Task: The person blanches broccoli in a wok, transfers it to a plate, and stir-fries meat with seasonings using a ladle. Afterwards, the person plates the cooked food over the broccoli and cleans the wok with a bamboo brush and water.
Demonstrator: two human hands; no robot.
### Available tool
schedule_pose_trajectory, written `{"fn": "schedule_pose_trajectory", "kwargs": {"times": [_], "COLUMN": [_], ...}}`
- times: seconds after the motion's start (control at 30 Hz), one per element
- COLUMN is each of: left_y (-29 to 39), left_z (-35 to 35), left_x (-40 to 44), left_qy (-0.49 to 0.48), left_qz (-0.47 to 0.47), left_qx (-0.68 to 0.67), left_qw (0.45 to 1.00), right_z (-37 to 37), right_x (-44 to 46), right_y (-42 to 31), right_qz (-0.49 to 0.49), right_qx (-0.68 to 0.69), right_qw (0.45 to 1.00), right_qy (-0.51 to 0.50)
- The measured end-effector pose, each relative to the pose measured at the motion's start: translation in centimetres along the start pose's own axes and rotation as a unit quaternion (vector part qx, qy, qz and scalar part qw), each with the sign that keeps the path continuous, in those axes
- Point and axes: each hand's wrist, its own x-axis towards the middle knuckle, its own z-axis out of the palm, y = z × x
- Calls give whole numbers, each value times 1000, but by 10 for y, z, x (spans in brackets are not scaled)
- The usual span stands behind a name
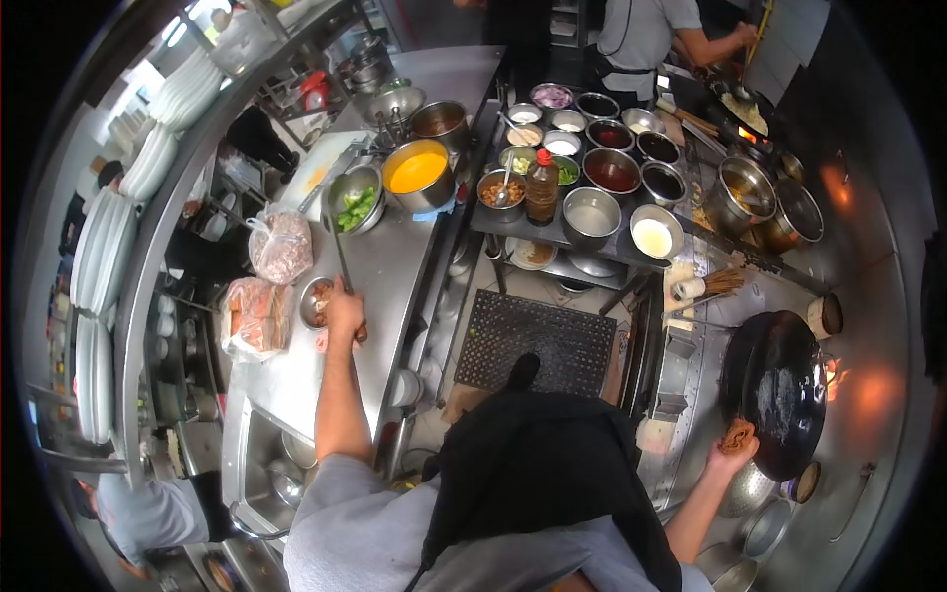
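Note:
My left hand is closed around the handle of a long metal cooking utensil over the steel counter. Its far end reaches toward a bowl of cut green peppers, and I cannot make out the head's shape. Just left of that hand sits a small metal bowl with what looks like meat pieces. My right hand grips a folded brown cloth at the near edge of a large black wok. The wok is tilted on the stove, with flame showing at its far side.
Bagged food lies on the left counter, near a pot of yellow liquid. Ahead, a shelf carries several sauce bowls and a red-capped bottle. A perforated mat covers the floor. A co-worker stands at another wok.

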Motion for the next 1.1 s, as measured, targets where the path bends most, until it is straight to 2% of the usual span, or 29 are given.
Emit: {"fn": "schedule_pose_trajectory", "kwargs": {"times": [0.03,0.1,0.13,0.17,0.2,0.23,0.27,0.3,0.33,0.4,0.43,0.5,0.57,0.63,0.7,0.77,0.8,0.83,0.9,0.93,1.0,1.1], "left_y": [-2,-14,-14,-33,8,44,34,43,78,110,147,227,301,365,413,456,473,486,503,509,514,505], "left_z": [3,8,1,5,-25,-45,-35,-33,-40,-21,-15,-5,20,49,95,136,158,173,210,220,246,291], "left_x": [1,3,-1,3,-36,-64,-69,-81,-108,-114,-120,-145,-170,-208,-249,-295,-321,-350,-411,-444,-513,-622], "left_qy": [-1,71,50,75,8,-53,-87,-125,-162,-282,-307,-426,-545,-680,-732,-719,-738,-760,-776,-789,-771,-773], "left_qz": [5,25,27,91,78,47,34,53,30,140,161,212,229,229,232,333,392,396,472,481,525,546], "left_qx": [2,13,-20,-17,-157,-211,-329,-350,-332,-376,-371,-419,-467,-403,-291,-190,-165,-129,-73,-54,-11,22], "left_qw": [1000,997,998,993,985,975,940,927,929,871,862,773,657,568,570,580,524,499,411,379,360,323], "right_z": [6,12,10,-4,1,-6,35,23,25,38,47,60,80,84,91,65,52,46,20,0,-32,-85], "right_x": [-3,2,6,32,28,61,12,29,44,52,56,68,64,71,24,38,15,-17,-84,-113,-185,-276], "right_y": [-1,-3,-7,-4,-7,2,-1,4,9,18,20,30,33,33,5,24,20,16,17,28,46,110], "right_qz": [-1,-1,-2,-6,-16,-38,-67,-55,-42,-32,-38,-43,-60,-39,-13,-40,-124,-198,-194,-171,-118,-147], "right_qx": [-6,-36,-68,-83,-69,42,29,68,118,187,197,223,227,216,71,25,-57,-146,-121,-76,-5,97], "right_qw": [1000,999,997,994,992,983,997,992,990,981,978,971,971,975,997,997,989,968,973,982,987,944], "right_qy": [25,22,20,-66,-101,-175,-17,-91,-70,-50,-49,-67,-45,-44,19,-55,-57,-58,-22,14,108,279]}}
